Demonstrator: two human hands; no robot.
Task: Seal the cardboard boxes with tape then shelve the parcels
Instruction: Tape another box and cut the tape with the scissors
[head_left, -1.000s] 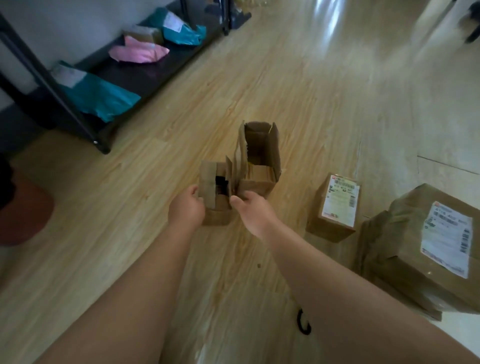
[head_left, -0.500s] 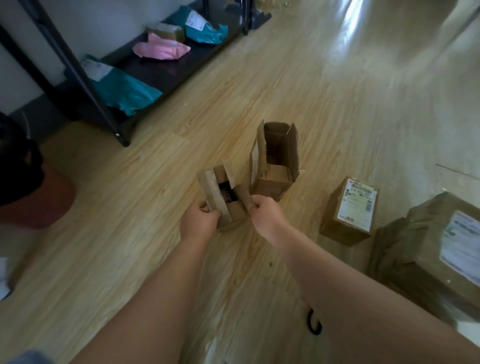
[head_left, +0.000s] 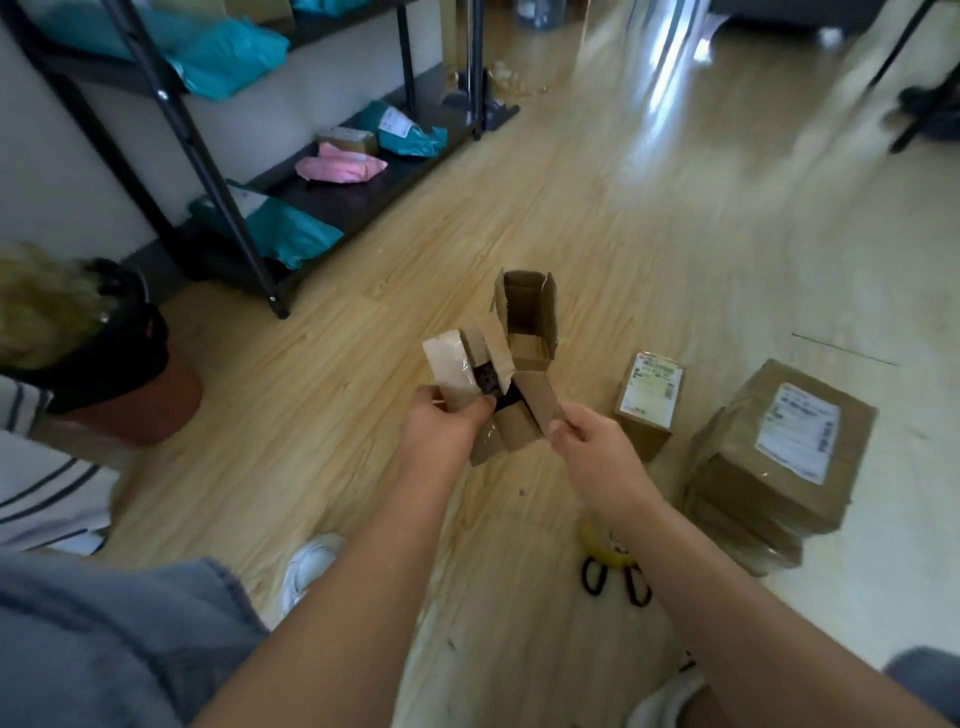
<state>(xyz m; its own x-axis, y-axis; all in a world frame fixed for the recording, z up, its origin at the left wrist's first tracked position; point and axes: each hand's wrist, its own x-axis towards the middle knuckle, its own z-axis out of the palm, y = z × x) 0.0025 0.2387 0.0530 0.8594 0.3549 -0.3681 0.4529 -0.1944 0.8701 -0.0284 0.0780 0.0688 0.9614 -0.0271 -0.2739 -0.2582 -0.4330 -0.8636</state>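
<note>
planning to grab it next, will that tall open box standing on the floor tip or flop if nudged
Likely to tip: the open box stands tall on a narrow base. Probably light, since its inside looks empty from here. Its upright flaps look thin and bent, so they would likely flex if gripped.

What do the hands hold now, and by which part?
The small open cardboard box: the left hand grips its left side, the right hand pinches the end of its right flap.
</note>
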